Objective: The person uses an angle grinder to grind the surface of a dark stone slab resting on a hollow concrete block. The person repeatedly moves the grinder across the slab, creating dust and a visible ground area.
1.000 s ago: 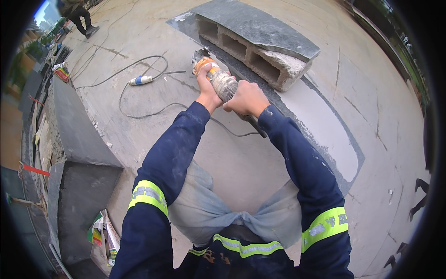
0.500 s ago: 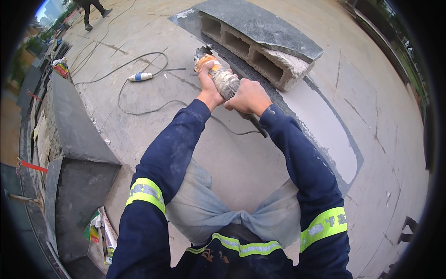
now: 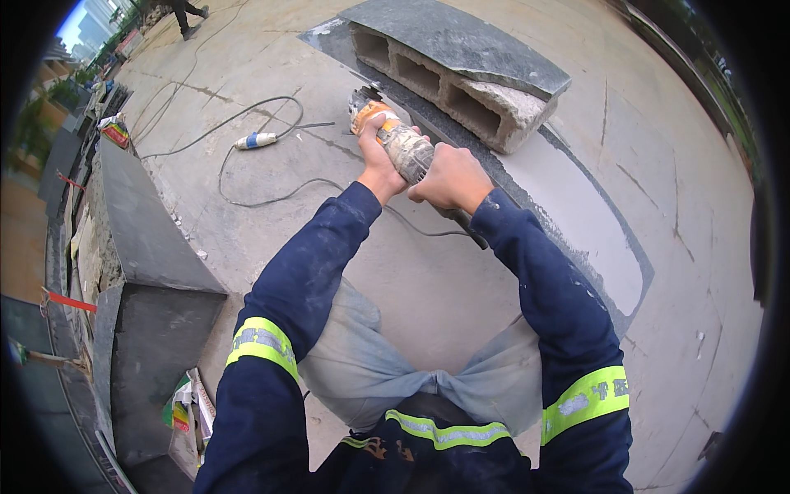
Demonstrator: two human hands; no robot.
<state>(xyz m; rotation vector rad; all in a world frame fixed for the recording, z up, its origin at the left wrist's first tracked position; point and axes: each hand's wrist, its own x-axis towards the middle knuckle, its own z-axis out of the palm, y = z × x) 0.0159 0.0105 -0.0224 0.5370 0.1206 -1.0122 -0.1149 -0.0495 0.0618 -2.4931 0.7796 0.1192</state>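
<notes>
My left hand (image 3: pixel 378 169) is wrapped round the front of a dusty orange power grinder (image 3: pixel 403 144), and my right hand (image 3: pixel 453 177) grips its rear end. The tool's head points away from me, at the near edge of a long dark stone slab (image 3: pixel 629 251) partly coated in white; whether it touches the slab I cannot tell. On that slab lies a hollow concrete block (image 3: pixel 527 123), topped by a broken grey stone piece (image 3: pixel 453 41). A cable with a white and blue plug connector (image 3: pixel 255 141) loops across the concrete left of my hands.
Dark stone panels (image 3: pixel 164 346) form a raised edge along the left, with a red strip (image 3: pixel 70 300), rubble and torn printed packaging (image 3: pixel 189 412). Another person's legs (image 3: pixel 183 18) show at the top left. My bent legs are below my hands.
The other person has moved farther away, toward the top edge. The grinder and both my hands sit slightly more to the right in view, with the same grip.
</notes>
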